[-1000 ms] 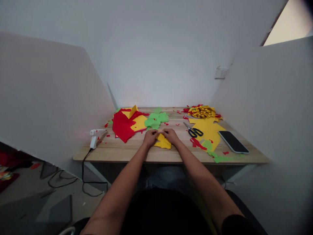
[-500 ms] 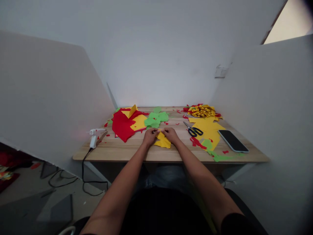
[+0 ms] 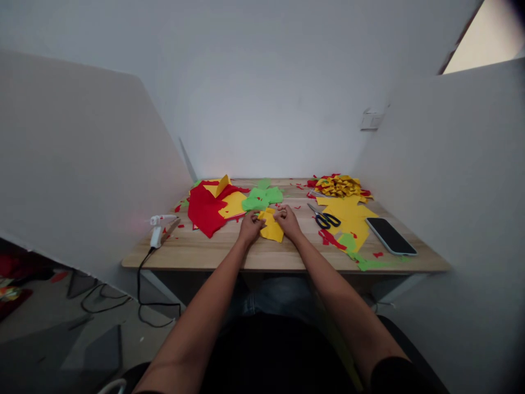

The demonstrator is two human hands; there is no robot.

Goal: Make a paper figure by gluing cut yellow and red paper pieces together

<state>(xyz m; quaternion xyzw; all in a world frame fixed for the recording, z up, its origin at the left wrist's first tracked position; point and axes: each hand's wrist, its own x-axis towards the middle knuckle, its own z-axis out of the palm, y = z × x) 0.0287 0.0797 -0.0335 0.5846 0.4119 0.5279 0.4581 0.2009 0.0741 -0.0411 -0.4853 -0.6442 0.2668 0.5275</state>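
Observation:
A yellow paper piece (image 3: pixel 272 229) lies on the wooden table (image 3: pixel 213 253) between my two hands. My left hand (image 3: pixel 250 226) pinches its upper left corner with curled fingers. On the other side, my right hand (image 3: pixel 288 221) is closed on the upper right corner. Just beyond the fingers sits a heap of green paper cut-outs (image 3: pixel 262 199). Both forearms reach in from the table's near edge.
Red and yellow paper sheets (image 3: pixel 211 208) lie at the left, a white glue gun (image 3: pixel 159 229) with a black cord near the left edge. Black scissors (image 3: pixel 325 219), yellow sheets, a phone (image 3: pixel 391 236) and a pile of folded yellow pieces (image 3: pixel 340 186) are at the right. White partitions flank the table.
Both hands and the yellow paper have shifted a little away from me, toward the green cut-outs; the paper now looks folded narrower.

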